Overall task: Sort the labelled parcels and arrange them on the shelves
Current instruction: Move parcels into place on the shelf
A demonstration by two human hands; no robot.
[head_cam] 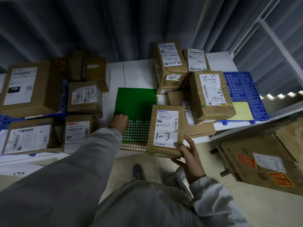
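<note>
My right hand (186, 154) grips a brown parcel (165, 128) marked "1-3" by its lower right corner, at the table's front edge. My left hand (119, 122) rests with curled fingers on a green sticker sheet (136, 102) lying on the white table (139, 66); whether it pinches a sticker is hidden. More labelled parcels lie around: one marked "3-2" (169, 63) and one marked "5-2" (211, 94) to the right, one marked "1-7" (85, 98) to the left.
A large box (29, 86) and other parcels fill the table's left side. A blue perforated mat (242, 89) with a yellow note (241, 110) lies at the right. A big carton (265, 159) stands on the floor lower right. White shelf frame (275, 38) upper right.
</note>
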